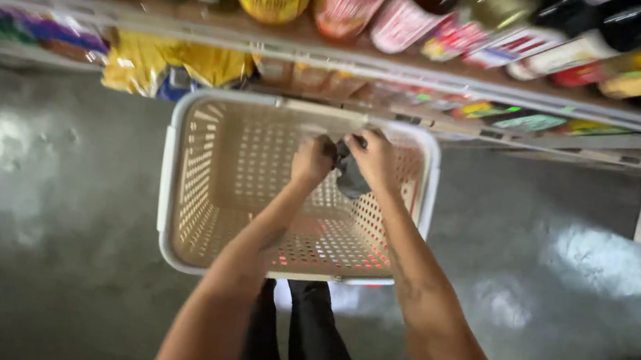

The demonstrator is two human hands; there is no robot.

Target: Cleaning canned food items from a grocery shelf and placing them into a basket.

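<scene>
A small dark cloth is being pinched between the left hand and the right hand — fingers closed on it, over the empty beige perforated basket. It is being judged soft, light and limp — best gripped by bunched edges, below the fingertips it is hanging slack

This is a grocery shop aisle. Shelves run along the top, stocked with rows of sauce bottles and, lower down, bright snack packets. A perforated beige shopping basket hangs above the polished grey floor.
</scene>
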